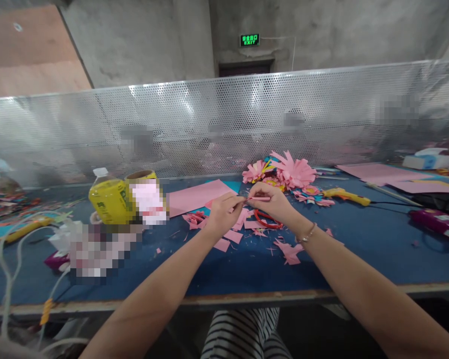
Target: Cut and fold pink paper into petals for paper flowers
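Observation:
Both hands meet above the middle of the table. A small pink paper strip (260, 199), folded or rolled, is pinched in the fingers of my right hand (274, 200). My left hand (224, 213) is closed too, its fingertips pinching at the strip's left end. Beneath the hands lie red-handled scissors (268, 221) and cut pink paper pieces (235, 236). A ragged pink paper cutout (290, 252) rests below my right wrist. Behind my right hand is a pile of pink paper flowers (295, 172) with some yellow and blue paper.
Pink sheets (200, 197) lie left of my hands. A yellow-labelled bottle (110, 199) and a tape roll (140, 175) stand farther left. A yellow glue gun (346, 195) with a black cable lies right. A perforated metal panel (194, 129) borders the table's back.

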Motion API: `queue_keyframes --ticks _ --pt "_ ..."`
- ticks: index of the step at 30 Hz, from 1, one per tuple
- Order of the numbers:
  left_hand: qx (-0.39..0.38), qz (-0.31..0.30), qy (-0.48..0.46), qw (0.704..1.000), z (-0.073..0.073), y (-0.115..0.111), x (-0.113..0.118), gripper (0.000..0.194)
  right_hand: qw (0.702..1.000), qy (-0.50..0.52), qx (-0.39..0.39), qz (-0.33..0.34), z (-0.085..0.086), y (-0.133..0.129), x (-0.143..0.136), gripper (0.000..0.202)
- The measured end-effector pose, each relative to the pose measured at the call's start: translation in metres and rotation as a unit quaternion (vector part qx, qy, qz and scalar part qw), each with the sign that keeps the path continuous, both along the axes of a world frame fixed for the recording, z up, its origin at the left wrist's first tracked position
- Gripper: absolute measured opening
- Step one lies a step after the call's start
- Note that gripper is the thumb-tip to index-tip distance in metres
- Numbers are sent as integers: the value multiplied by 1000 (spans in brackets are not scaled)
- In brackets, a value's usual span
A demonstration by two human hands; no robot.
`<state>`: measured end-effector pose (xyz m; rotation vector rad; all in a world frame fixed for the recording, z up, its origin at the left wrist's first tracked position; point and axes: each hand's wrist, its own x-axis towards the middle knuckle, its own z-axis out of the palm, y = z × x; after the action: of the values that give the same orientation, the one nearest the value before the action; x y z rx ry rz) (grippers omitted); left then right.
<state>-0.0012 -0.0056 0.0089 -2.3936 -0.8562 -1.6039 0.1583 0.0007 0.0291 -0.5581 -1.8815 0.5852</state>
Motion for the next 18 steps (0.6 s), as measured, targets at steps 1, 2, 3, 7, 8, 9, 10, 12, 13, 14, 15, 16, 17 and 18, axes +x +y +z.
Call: queue_keyframes --ticks 1,2,3,7,8,9,10,12,13,14,15,16,17,18 --pt "7 2 3 1000 -1 0 -1 19 999 -12 27 -11 0 -1 0 4" --pt "13 4 7 1000 -1 1 -1 19 998 -22 54 -22 0 -1 -1 3" --pt "19 5 12 1000 -1 1 -2 20 996 -30 79 -33 0 -1 -1 2" --pt "43 3 35 998 1 2 -3 19 986 -49 141 -72 1 -2 -1 5" --pt "50 5 40 998 2 2 -4 19 984 -52 149 -81 1 -2 -1 6" --pt "59 10 43 997 3 3 -4 19 982 -56 157 -90 2 -2 -1 7" --pt "69 14 45 996 4 3 -4 18 980 -58 164 -98 2 -2 -1 7" --pt "87 19 50 995 6 3 -4 18 976 -60 178 -113 3 -2 0 8" --pt "93 20 53 994 7 3 -5 17 974 -61 184 -119 3 -2 0 9" --pt "96 20 57 994 8 3 -5 17 972 -61 188 -124 3 -2 1 10" --pt "97 20 62 993 8 3 -5 17 972 -60 189 -127 3 -2 1 11" --pt "96 21 67 993 9 3 -6 17 972 -60 188 -130 3 -1 1 13" --pt "97 22 71 992 9 3 -6 17 972 -59 185 -130 3 -1 1 14" --pt "99 23 74 992 9 4 -7 17 973 -58 181 -130 3 -1 2 15"
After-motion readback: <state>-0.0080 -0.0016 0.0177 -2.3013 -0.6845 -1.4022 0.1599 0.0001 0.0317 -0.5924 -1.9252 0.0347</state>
